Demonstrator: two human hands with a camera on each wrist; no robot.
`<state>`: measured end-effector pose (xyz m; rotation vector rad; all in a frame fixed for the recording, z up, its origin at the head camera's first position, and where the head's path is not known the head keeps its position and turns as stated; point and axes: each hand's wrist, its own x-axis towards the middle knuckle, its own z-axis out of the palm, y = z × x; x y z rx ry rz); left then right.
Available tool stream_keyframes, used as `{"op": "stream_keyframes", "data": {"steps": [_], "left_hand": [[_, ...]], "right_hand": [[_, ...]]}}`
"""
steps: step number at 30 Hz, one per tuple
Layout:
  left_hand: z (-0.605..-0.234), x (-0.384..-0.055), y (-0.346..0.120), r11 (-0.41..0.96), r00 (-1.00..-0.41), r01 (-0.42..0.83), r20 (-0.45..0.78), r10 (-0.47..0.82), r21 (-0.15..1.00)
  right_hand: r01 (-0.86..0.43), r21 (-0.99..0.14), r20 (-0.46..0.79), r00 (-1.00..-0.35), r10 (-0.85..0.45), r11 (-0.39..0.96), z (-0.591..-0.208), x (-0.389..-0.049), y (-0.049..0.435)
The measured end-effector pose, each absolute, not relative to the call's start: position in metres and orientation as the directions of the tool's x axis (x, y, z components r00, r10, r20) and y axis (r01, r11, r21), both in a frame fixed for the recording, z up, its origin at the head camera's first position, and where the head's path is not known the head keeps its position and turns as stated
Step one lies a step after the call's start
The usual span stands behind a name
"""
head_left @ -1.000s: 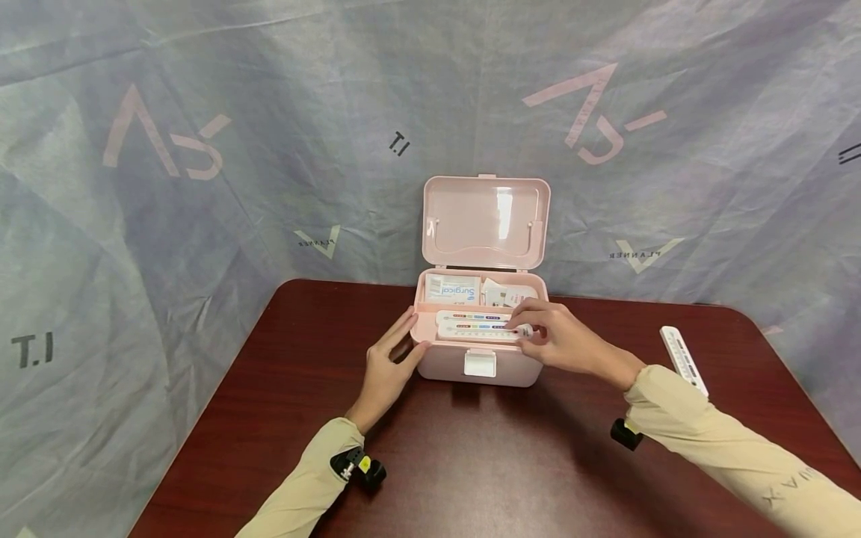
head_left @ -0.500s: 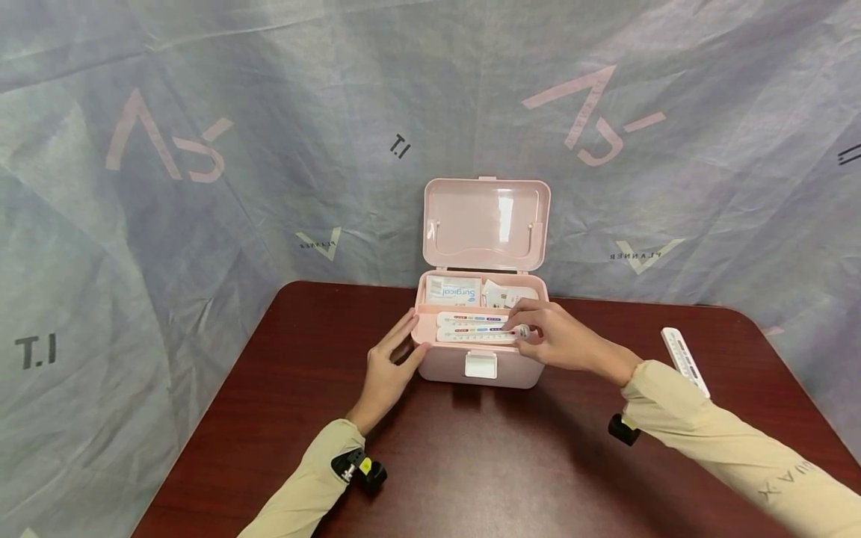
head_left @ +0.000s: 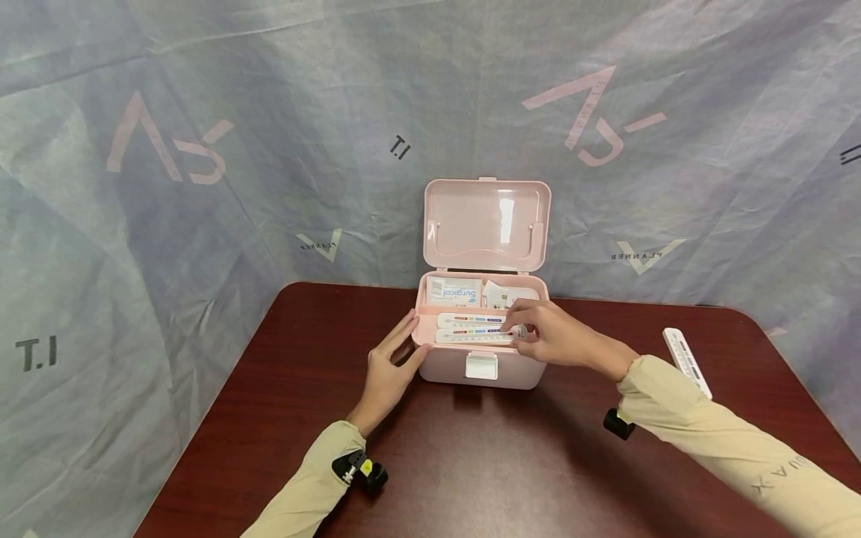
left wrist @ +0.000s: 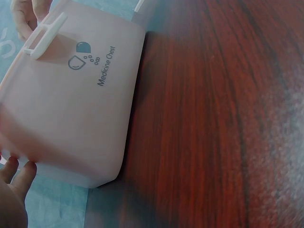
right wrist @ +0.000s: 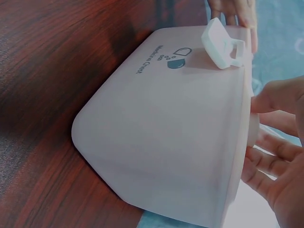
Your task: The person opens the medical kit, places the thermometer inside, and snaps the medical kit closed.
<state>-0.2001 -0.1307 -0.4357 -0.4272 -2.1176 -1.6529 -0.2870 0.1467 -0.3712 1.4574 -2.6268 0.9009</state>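
In the head view a pink medicine chest (head_left: pixel 444 368) stands on the table with its lid (head_left: pixel 471 217) raised. Two white thermometer strips with coloured bands lie in its front compartment, a rear one (head_left: pixel 464 320) and a front one (head_left: pixel 467 335). My right hand (head_left: pixel 561 336) reaches over the right side and pinches the front thermometer's right end; its fingers cover part of it. The left hand (head_left: pixel 386 377) rests against the chest's left end with fingers extended. Both wrist views show the chest's front wall (left wrist: pixel 80 104), with the right fingers (right wrist: pixel 266 164) at the rim.
Behind the thermometers, the chest holds a packet marked Surgical (head_left: pixel 454 291) and white packets (head_left: pixel 498 294). Its white latch (head_left: pixel 481 366) hangs at the front. Another thermometer strip (head_left: pixel 687 364) lies on the table at the right. A grey curtain (head_left: pixel 336 149) hangs behind.
The right hand has shifted slightly left with the front thermometer, whose left end now lies a little further left and lower in the compartment. The left hand stays in place.
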Motion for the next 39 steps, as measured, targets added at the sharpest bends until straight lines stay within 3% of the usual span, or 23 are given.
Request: {"op": "stream_keyframes", "data": {"steps": [14,39], "left_hand": [[-0.436,-0.200,-0.129,0.239,-0.871,0.473,0.491,-0.020,0.848],[-0.437,-0.201,-0.129,0.227,-0.854,0.501,0.519,-0.026,0.835]], "right_hand": [[-0.784,-0.448,0.180,-0.550,-0.816,0.429,-0.361,-0.291,0.142],[-0.742,-0.466,0.064,-0.572,-0.818,0.482,-0.356,-0.297,0.137]]}}
